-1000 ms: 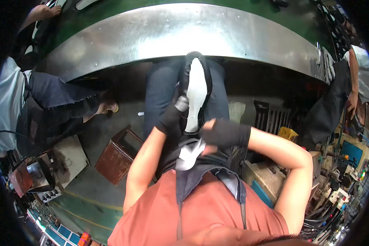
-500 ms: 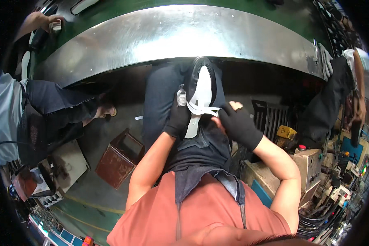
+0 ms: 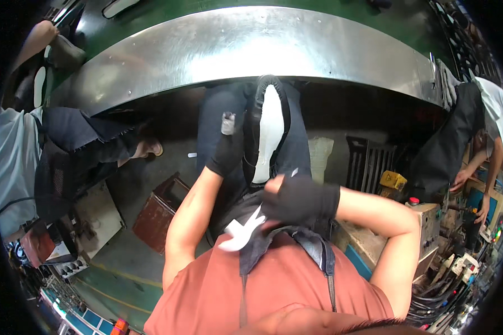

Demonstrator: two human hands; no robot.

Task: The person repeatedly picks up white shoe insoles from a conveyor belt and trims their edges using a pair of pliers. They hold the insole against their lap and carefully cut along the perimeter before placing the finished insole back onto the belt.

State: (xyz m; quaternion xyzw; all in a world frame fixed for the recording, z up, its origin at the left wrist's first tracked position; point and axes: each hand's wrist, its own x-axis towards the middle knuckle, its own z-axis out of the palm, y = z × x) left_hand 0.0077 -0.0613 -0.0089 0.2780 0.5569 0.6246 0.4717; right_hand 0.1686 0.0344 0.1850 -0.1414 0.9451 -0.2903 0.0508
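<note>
The left hand (image 3: 227, 151), its fingers' grip unclear, sits beside the black shoe (image 3: 269, 131) at nine o'clock. The white strip (image 3: 241, 235), across the sole (image 3: 271, 123) half a second ago, now trails at seven, leaving that sole uncovered, toe toward twelve. At five, the right hand's (image 3: 300, 200) blurred fingers seemingly pinch the strip.

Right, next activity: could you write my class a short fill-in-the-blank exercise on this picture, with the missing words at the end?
1. The dark shoe has its bottom facing up, coloured mostly ____.
2. The hand closest to the white strip is the person's ____ one.
3. On the left hand is a black ____.
4. The brown box is on the person's ____ side.

Missing words: white; right; glove; left.
</note>
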